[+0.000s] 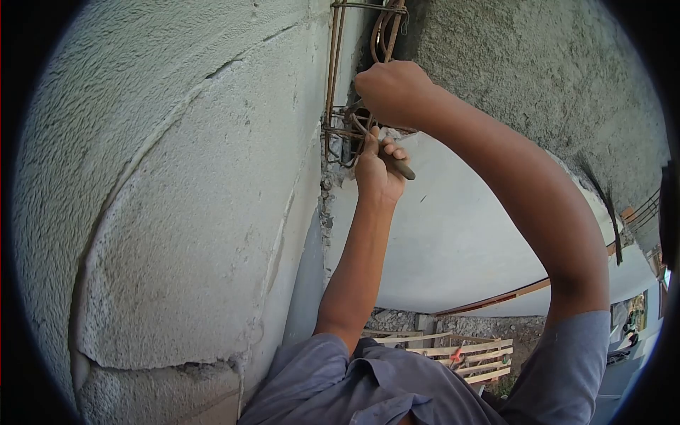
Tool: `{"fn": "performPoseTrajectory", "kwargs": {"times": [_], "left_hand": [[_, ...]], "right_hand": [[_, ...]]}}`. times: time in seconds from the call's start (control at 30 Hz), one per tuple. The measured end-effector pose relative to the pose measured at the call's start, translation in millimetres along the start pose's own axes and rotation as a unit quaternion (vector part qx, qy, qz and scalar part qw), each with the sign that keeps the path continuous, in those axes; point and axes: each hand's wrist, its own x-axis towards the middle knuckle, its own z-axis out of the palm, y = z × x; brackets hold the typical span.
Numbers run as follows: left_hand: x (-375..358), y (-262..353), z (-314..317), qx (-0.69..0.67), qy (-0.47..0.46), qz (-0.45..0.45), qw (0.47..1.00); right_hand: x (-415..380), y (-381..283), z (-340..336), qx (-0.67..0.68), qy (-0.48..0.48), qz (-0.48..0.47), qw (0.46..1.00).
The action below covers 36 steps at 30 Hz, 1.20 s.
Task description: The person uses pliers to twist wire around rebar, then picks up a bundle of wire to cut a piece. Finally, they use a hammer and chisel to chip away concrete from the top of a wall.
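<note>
My left hand [380, 170] is wrapped round a hand tool that looks like pincers, its dark handle [404, 170] sticking out at the right of the palm. The tool's upper end reaches into a cluster of rusty stirrups [343, 133] at the wall corner. Just above, my right hand [394, 91] is closed in a fist, back of the hand toward me, against the lower part of the reinforcing bars [386, 35]. Its fingers are hidden, and I cannot tell what they grip. Thinner upright bars [334, 64] run along the wall to the left.
A rough plastered wall [191, 205] fills the left side. Coarse grey concrete [524, 64] rises at upper right above a smooth white surface [453, 219]. Broken masonry [326, 212] edges the corner. Far below are wooden slats [474, 361] with a red item [456, 354]. A dark wire bundle [609, 205] hangs at right.
</note>
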Motion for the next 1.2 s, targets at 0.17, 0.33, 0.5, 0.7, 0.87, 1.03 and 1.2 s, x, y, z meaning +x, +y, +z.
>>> {"fn": "performPoseTrajectory", "kwargs": {"times": [0.17, 0.33, 0.5, 0.7, 0.87, 1.03, 1.2], "left_hand": [[19.9, -0.1, -9.8, -0.019, -0.057, -0.002, 0.998], [25.4, 9.2, -1.8, 0.0, -0.012, -0.004, 1.0], [20.1, 5.8, 6.3, -0.001, -0.015, 0.01, 1.0], [24.9, -1.9, 22.4, -0.031, 0.007, 0.018, 0.999], [29.8, -4.4, 14.5, -0.02, 0.017, 0.033, 0.999], [29.7, -2.1, 15.9, -0.012, 0.0, 0.03, 0.999], [38.2, 9.8, 4.9, 0.021, -0.01, 0.024, 0.999]], "right_hand": [[21.8, -16.9, -6.0, -0.027, 0.022, -0.049, 0.998], [30.7, -28.4, -0.9, -0.028, 0.015, -0.059, 0.998], [36.1, -28.3, -2.1, -0.034, 0.019, -0.071, 0.997], [43.5, -14.3, -10.9, -0.049, 0.021, -0.112, 0.992], [45.3, -7.2, -16.7, -0.048, -0.04, -0.088, 0.994], [43.4, -5.4, 1.8, -0.039, 0.026, -0.085, 0.995], [36.9, -28.8, 1.9, -0.028, -0.013, -0.059, 0.998]]}}
